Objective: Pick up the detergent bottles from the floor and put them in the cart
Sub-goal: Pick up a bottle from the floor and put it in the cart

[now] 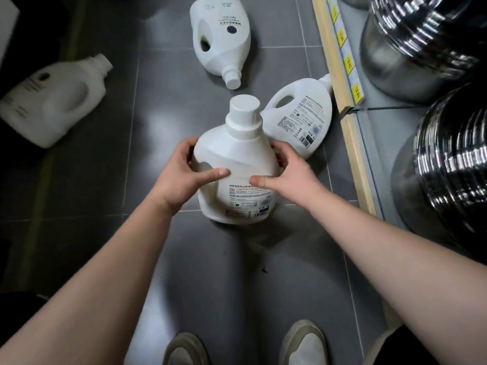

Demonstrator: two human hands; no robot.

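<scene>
Upright bottle (238,156) sits clamped between both hands: left hand (184,167) grips its left side, right hand (288,171) its right, thumbs across the label. Can't tell if its base touches the floor (92,206). Three spare bottles (221,35) lie on their sides beyond.

Dim, glare on the floor tiles (158,122) — blurred, wide-angle-bent toward the left edge.
</scene>
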